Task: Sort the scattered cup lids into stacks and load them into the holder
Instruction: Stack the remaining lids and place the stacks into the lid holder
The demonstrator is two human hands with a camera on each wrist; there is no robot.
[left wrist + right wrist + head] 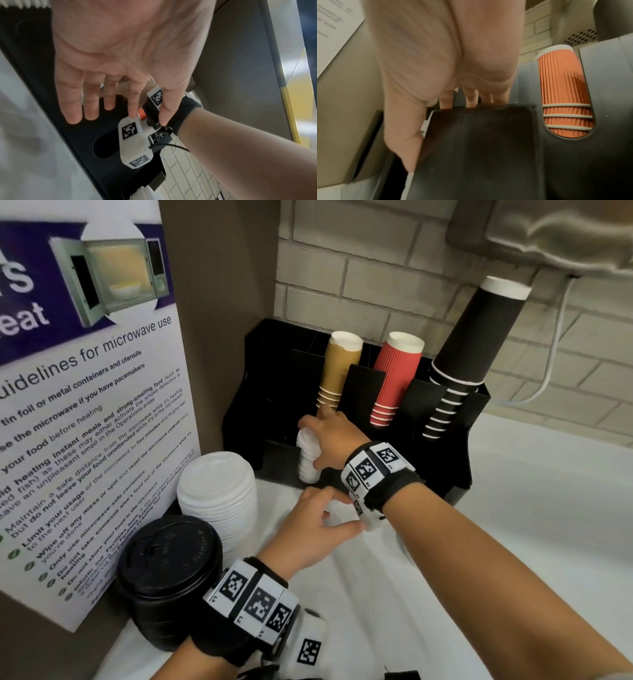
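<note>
My right hand (334, 436) is wrapped around a short stack of small white lids (307, 457), thumb on the near side and fingers over the top and far side, holding it upright at a front compartment of the black holder (459, 453), just below the tan cups (339, 368); whether the stack is fully seated I cannot tell. My left hand (313, 529) hangs just below and nearer to me with relaxed, spread fingers (73, 102), gripping nothing, its fingertips close to my right wrist band. To my left on the white counter (513, 508) stand a taller stack of larger white lids (219, 494) and, touching it, a stack of black lids (168, 570).
</note>
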